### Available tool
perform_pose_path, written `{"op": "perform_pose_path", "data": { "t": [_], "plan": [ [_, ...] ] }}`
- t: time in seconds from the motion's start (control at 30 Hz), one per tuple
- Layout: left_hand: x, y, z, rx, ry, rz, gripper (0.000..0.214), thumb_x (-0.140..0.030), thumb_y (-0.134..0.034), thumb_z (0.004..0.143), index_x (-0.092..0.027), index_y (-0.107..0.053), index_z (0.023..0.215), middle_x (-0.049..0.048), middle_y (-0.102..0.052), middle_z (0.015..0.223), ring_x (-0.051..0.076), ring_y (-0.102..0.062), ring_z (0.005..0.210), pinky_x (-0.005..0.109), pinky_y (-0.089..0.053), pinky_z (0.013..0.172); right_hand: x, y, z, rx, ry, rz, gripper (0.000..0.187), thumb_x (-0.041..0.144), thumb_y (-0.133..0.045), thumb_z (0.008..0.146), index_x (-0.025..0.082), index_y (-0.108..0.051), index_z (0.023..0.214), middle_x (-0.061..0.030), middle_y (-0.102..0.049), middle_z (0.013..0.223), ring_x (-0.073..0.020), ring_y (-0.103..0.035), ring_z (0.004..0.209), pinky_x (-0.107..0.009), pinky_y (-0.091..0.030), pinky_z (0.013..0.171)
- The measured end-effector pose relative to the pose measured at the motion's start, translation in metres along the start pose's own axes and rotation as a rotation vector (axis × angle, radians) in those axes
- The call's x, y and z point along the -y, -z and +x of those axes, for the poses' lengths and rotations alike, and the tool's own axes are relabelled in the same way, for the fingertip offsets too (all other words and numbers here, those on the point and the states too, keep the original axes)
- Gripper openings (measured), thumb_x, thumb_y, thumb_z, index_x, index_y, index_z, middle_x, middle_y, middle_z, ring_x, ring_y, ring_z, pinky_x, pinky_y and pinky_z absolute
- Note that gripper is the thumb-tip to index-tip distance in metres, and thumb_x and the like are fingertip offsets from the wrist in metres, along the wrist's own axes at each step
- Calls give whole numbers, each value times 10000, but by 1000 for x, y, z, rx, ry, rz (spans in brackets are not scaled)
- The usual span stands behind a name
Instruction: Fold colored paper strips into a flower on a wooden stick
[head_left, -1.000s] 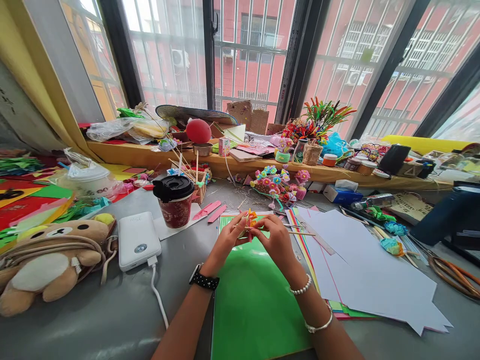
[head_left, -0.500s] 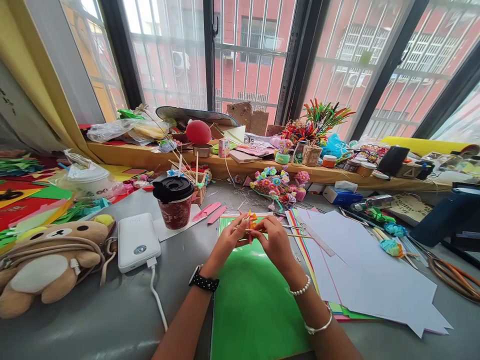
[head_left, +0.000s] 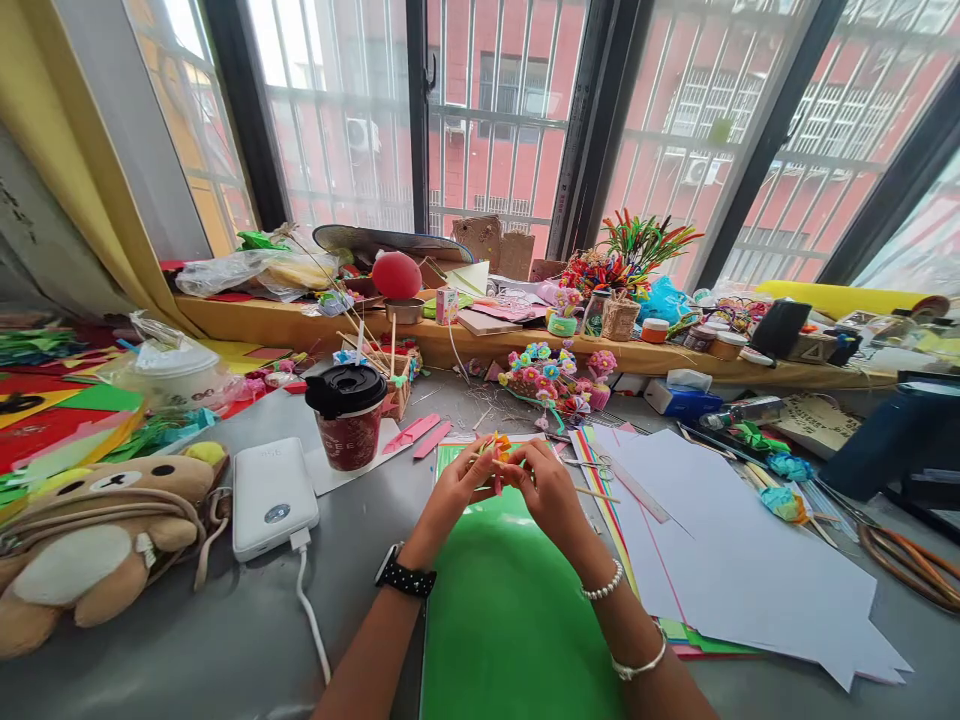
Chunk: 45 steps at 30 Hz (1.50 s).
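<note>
A: How far are the fingers spread?

B: Hardly at all. By the left hand (head_left: pixel 459 482), a small orange-and-pink craft piece (head_left: pixel 502 447) is held between thumb and curled fingers. By the right hand (head_left: pixel 546 487), a thin wooden stick (head_left: pixel 601 495) is pinched between thumb and fingertips, right beside the craft piece. The exact contact is partly hidden by the fingers.

A: And which way is the stick pointed?

B: Its long axis is laid crosswise, left to right. The free end is pointed rightward and slightly toward the wearer, over the edge of the white paper (head_left: pixel 757 560). By the craft piece, bright orange is shown at the top, with a pink tip hanging below.

A: Where is it all held?

B: Above the far end of the green sheet (head_left: pixel 517 610), near the pink paper strips (head_left: pixel 432 441).

A: The arms?

B: Both are stretched forward and angled inward, so that the fingertips are brought together. A dark watch (head_left: pixel 405 575) is worn on the left wrist, two bracelets (head_left: pixel 602 581) on the right arm.
</note>
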<state>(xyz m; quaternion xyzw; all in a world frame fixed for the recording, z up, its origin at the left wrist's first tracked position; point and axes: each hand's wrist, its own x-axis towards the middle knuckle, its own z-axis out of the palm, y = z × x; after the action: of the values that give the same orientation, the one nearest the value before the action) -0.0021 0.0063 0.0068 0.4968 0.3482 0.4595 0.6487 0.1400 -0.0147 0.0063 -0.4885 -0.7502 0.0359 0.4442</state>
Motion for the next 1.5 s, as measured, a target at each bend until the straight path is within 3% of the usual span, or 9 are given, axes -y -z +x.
{"op": "perform_pose_path", "data": {
  "t": [0.1, 0.2, 0.33, 0.43, 0.57, 1.0, 1.2, 1.4, 1.5],
  "plan": [
    [0, 1, 1, -13, -15, -20, 588, -524, -575, 657, -179, -511, 1129, 59, -644, 866, 157, -612, 722, 277, -492, 667, 0, 2, 0, -12, 4, 18, 162, 259, -436, 850, 178, -550, 769, -30, -543, 767, -136, -522, 648, -237, -419, 575],
    [2, 3, 3, 24, -21, -39, 661, -531, -610, 614, -173, -484, 1155, 65, -641, 861, 178, -617, 737, 289, -489, 670, 0, 6, 1, -30, -21, 24, 132, 306, -528, 798, 182, -568, 772, -26, -557, 773, -144, -532, 663, -239, -417, 573],
    [4, 4, 3, 88, -44, 18, 765, -395, -717, 553, -168, -410, 1216, 59, -636, 827, 176, -605, 735, 269, -464, 671, -1, 12, 3, -4, -31, 39, 108, 275, -568, 774, 187, -582, 713, -10, -551, 715, -140, -526, 625, -240, -409, 566],
    [4, 3, 2, 133, -98, 82, 714, -264, -734, 557, -181, -416, 1191, 56, -616, 887, 175, -580, 795, 244, -448, 666, -1, 13, 3, 29, -17, 38, 114, 245, -569, 775, 180, -580, 682, -9, -543, 696, -141, -525, 624, -239, -405, 569],
    [5, 3, 2, 168, -149, 138, 569, -248, -690, 617, -186, -430, 1119, 30, -570, 856, 136, -548, 708, 206, -435, 546, -1, 11, 2, 52, 19, 15, 86, 210, -561, 776, 180, -586, 699, -12, -541, 700, -146, -532, 641, -242, -412, 587],
    [6, 4, 2, 121, -195, 200, 459, -273, -675, 626, -154, -492, 1028, 17, -574, 749, 123, -535, 646, 212, -429, 525, -1, 5, 0, 12, 44, -16, 50, 158, -538, 780, 174, -572, 748, -25, -545, 763, -150, -532, 678, -236, -404, 605],
    [3, 3, 3, 1, -151, 159, 530, -273, -712, 570, -133, -513, 1041, 26, -608, 738, 130, -547, 617, 229, -430, 525, -2, 18, 4, -28, -47, 39, 84, 235, -529, 801, 177, -576, 763, -22, -528, 775, -123, -490, 619, -217, -372, 528],
    [-3, 4, 1, -60, -124, 120, 463, -306, -708, 577, -133, -545, 975, 9, -622, 701, 123, -573, 612, 223, -444, 563, -7, 29, 4, 233, 38, 100, 220, 303, -640, 714, 216, -616, 915, -8, -535, 793, -104, -465, 578, -206, -361, 490],
    [-2, 6, 3, -52, -45, 129, 441, -382, -699, 564, -138, -549, 900, -19, -594, 598, 124, -584, 547, 228, -459, 534, -6, 26, 2, 266, 88, 100, 214, 254, -619, 738, 239, -614, 951, -3, -556, 789, -104, -481, 588, -207, -373, 512]
  ]
}}
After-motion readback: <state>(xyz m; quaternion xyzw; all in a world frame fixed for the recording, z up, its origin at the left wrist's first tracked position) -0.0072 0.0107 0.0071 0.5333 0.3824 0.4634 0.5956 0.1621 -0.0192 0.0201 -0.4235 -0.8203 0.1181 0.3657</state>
